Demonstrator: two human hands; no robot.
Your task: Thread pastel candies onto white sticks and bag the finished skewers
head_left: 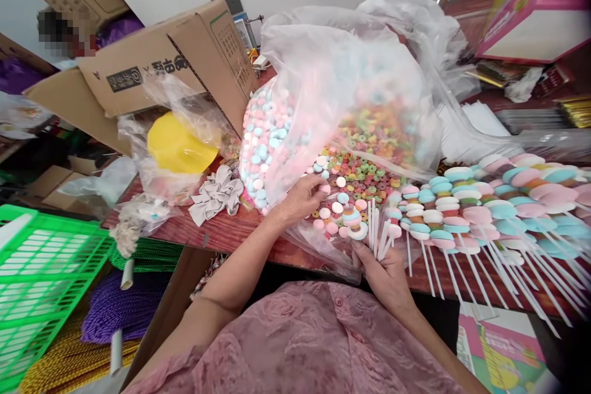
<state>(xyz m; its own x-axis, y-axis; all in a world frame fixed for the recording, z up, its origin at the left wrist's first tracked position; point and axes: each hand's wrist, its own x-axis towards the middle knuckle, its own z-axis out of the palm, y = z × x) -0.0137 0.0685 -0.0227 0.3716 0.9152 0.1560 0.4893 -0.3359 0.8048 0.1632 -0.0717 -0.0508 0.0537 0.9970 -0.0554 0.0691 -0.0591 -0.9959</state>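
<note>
My right hand (385, 271) is closed round several white sticks (376, 231), which point up from its fingers. At its thumb is a candy skewer (352, 221), a short stack of pastel discs in pink, blue and white. My left hand (302, 198) reaches over the edge of a clear plastic bag, its fingers curled together among loose candy discs (340, 197); what lies between the fingertips is hidden. Beyond it spread small colourful ring candies (364, 175). A large bag of pink, blue and white discs (268, 138) stands left of my left hand.
Finished-looking candy skewers (466, 209) lie in a pile at right, sticks toward me. A cardboard box (161, 55), a yellow bowl-shaped thing (180, 143) and grey crumpled cloth (217, 196) are at left. A green basket (46, 289) stands lower left, beside bundled purple cord (124, 308).
</note>
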